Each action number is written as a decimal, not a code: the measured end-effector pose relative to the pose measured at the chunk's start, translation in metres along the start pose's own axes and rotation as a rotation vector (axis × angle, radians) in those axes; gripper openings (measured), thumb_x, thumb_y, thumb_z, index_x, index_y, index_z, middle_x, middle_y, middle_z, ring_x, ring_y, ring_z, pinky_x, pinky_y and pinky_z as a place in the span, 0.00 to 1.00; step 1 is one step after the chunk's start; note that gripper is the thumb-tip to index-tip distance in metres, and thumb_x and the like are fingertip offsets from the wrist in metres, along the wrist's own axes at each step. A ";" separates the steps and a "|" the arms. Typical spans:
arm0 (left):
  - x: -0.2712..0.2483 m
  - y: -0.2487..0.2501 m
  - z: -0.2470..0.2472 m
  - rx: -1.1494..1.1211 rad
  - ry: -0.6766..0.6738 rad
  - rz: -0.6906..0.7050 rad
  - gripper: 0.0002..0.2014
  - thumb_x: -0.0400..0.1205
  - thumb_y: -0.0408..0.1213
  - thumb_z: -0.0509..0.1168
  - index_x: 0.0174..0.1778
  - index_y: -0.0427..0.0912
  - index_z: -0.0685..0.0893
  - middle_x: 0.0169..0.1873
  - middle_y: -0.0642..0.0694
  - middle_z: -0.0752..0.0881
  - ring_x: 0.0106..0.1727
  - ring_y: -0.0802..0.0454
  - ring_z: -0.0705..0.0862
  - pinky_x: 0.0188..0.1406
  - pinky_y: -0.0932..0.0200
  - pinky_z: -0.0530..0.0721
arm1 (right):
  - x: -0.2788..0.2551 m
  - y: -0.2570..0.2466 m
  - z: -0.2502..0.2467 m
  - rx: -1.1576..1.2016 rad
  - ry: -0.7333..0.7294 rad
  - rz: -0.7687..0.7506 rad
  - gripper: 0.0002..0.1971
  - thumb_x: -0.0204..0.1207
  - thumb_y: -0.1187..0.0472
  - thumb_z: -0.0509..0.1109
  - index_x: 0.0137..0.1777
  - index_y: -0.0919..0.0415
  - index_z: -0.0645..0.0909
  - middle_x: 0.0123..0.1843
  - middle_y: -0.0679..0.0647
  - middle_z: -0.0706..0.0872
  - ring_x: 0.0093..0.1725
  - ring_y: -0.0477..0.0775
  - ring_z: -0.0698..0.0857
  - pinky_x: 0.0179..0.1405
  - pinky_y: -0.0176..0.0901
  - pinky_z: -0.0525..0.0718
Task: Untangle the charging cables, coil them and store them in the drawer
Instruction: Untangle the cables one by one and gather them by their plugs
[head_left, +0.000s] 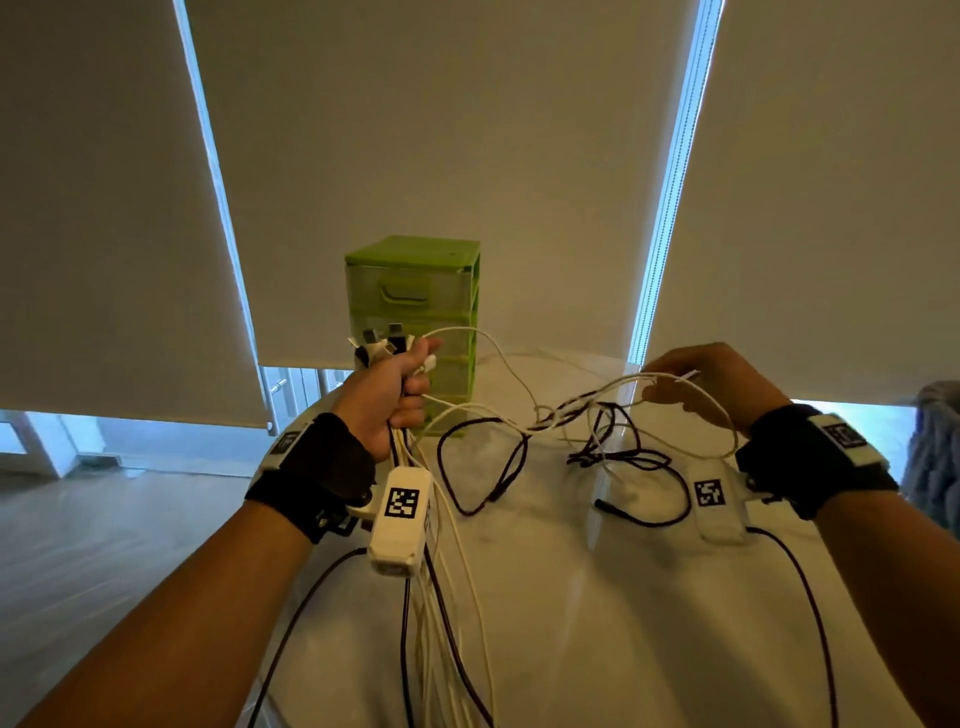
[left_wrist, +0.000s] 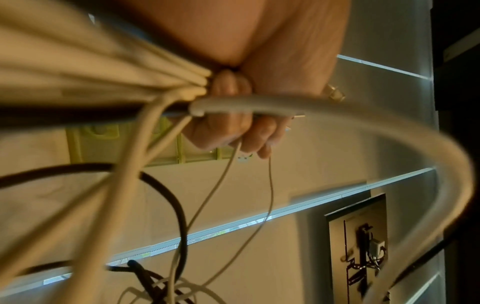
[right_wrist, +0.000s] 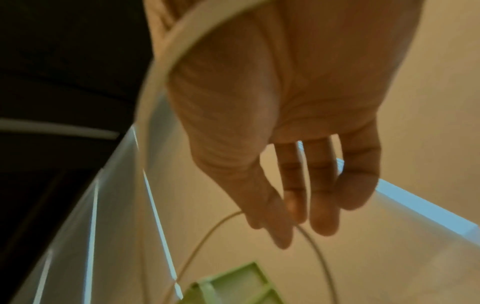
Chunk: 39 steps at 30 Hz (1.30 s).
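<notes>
Gripping the plug ends (head_left: 382, 347) in my left hand (head_left: 384, 400), I pinch a white cable (head_left: 670, 378) with my right hand (head_left: 711, 384) above the knot (head_left: 561, 415); light, limp and snag-prone, it seems best held near the tangle.

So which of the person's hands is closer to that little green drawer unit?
Left. The left hand, gripping a bundle of cable ends, is raised just in front of the green drawer unit. The right hand pinches a white cable well off to its right.

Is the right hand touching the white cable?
Touching. The right wrist view shows the right hand pinching the white cable between thumb and fingertips.
</notes>
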<state>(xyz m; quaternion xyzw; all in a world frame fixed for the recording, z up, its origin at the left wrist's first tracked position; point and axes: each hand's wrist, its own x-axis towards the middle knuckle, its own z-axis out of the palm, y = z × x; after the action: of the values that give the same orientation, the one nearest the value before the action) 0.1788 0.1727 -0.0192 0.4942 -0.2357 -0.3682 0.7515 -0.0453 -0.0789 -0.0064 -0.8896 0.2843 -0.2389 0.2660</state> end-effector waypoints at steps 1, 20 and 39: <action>-0.001 -0.001 0.000 0.018 -0.019 0.007 0.11 0.89 0.45 0.55 0.56 0.48 0.81 0.20 0.52 0.65 0.14 0.62 0.58 0.09 0.69 0.56 | -0.002 -0.007 -0.005 -0.003 -0.038 -0.021 0.08 0.72 0.62 0.77 0.49 0.49 0.87 0.46 0.51 0.88 0.46 0.53 0.86 0.44 0.45 0.82; 0.009 -0.014 -0.007 -0.030 0.117 0.035 0.09 0.86 0.39 0.62 0.50 0.39 0.84 0.27 0.48 0.77 0.14 0.62 0.63 0.10 0.70 0.59 | -0.062 -0.106 0.014 -0.176 -0.407 -0.318 0.35 0.66 0.31 0.71 0.74 0.28 0.67 0.81 0.39 0.61 0.76 0.45 0.68 0.72 0.50 0.73; 0.016 -0.025 -0.020 -0.011 0.126 0.038 0.09 0.84 0.38 0.64 0.55 0.38 0.83 0.25 0.50 0.73 0.15 0.62 0.65 0.10 0.69 0.62 | -0.058 -0.087 0.037 -0.319 -0.292 -0.313 0.07 0.83 0.62 0.61 0.45 0.55 0.79 0.41 0.47 0.83 0.35 0.43 0.83 0.41 0.40 0.80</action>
<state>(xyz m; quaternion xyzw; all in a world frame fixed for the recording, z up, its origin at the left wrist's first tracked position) 0.1948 0.1651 -0.0502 0.5080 -0.1951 -0.3233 0.7742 -0.0332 0.0310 0.0025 -0.9784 0.1359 -0.0984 0.1207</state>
